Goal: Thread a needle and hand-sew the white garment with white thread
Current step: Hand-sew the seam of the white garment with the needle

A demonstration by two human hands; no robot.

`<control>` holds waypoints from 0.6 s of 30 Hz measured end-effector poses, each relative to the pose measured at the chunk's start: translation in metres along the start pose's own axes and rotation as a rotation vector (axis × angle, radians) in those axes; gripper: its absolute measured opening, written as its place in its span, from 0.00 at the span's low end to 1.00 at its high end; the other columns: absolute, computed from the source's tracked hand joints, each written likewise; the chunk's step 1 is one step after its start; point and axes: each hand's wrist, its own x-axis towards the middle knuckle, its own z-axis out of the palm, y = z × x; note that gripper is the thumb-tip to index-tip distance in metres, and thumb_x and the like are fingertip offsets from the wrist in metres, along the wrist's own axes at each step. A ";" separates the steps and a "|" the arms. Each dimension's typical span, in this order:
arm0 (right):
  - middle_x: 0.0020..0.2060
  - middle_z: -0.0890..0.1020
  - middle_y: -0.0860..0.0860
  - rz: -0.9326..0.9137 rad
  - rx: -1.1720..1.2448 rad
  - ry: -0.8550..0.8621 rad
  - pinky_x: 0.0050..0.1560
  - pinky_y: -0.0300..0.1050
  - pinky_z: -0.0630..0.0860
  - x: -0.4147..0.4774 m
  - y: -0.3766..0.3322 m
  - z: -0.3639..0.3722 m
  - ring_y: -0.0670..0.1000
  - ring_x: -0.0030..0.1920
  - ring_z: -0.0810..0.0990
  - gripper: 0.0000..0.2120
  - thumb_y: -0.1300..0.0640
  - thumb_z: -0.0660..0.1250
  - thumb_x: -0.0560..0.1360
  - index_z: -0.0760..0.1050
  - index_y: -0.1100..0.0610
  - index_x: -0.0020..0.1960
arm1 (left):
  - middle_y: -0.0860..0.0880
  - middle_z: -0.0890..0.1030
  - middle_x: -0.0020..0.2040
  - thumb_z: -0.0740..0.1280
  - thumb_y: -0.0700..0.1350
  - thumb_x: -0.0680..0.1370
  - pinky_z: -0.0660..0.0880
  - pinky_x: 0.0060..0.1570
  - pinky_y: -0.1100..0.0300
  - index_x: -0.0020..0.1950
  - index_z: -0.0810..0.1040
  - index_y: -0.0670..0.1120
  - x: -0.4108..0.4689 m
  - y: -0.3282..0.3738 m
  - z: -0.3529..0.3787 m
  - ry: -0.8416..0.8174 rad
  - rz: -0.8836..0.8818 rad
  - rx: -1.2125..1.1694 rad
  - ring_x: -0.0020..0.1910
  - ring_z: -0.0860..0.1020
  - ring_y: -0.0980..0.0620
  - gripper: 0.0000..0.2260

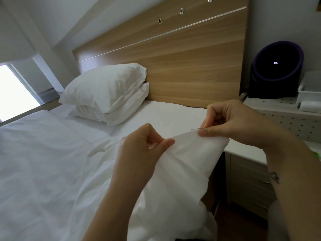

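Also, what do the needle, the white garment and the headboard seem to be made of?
The needle looks like bare metal: a thin, straight, grey sliver. The white garment seems a thin matte woven cloth, since it folds and creases softly; which fibre, I cannot tell. The headboard shows light wood grain with a mild sheen; solid wood, veneer or laminate are all possible.

Wooden headboard (pixel 173 66) behind white bed (pixel 43 162), bright window (pixel 13 91) at left.

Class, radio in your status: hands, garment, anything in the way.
Left hand pinches white garment. Right hand pinches needle above the fold. Thread not discernible. Nothing obstructing.
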 end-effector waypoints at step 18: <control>0.41 0.85 0.55 0.043 0.147 -0.152 0.40 0.33 0.77 -0.009 -0.011 -0.007 0.49 0.44 0.85 0.10 0.58 0.73 0.59 0.76 0.61 0.36 | 0.60 0.74 0.40 0.66 0.43 0.78 0.67 0.43 0.79 0.45 0.76 0.48 -0.022 -0.011 0.022 0.081 0.475 0.029 0.40 0.74 0.69 0.02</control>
